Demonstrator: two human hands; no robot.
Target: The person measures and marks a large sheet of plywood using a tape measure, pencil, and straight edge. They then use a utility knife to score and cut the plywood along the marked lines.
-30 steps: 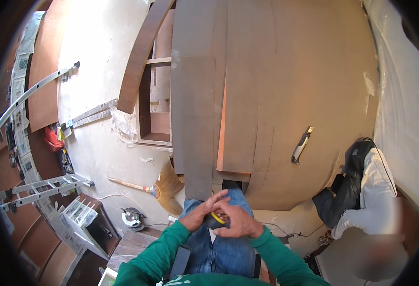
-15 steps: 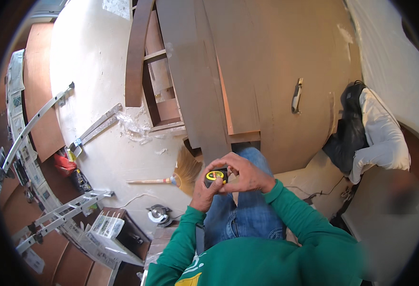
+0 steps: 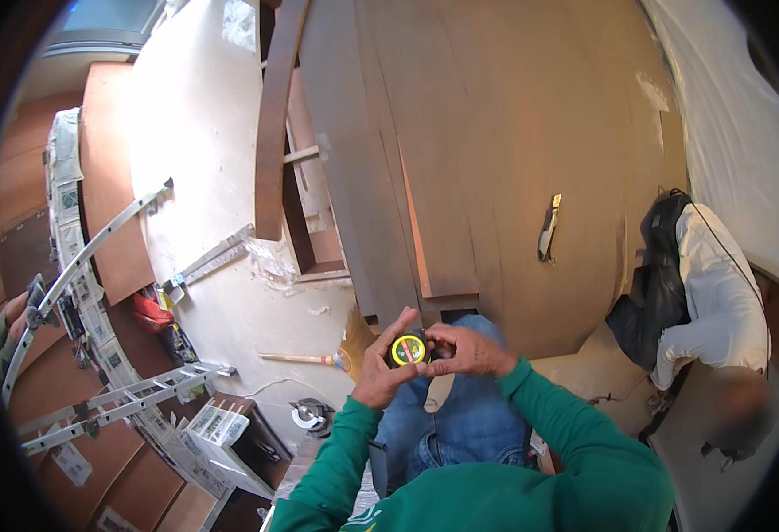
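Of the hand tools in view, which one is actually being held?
The yellow-and-black tape measure, gripped between the left hand and right hand. The utility knife lies untouched on the brown panels.

Ahead: brown board stack point(image 3: 496, 151) blocks, utility knife point(image 3: 547, 232) on top | Left: pale floor point(image 3: 203, 133) passable, broom point(image 3: 305, 358) lying there | Right: seated person point(image 3: 708, 301) obstructs | Far left: metal rails point(image 3: 97, 257).
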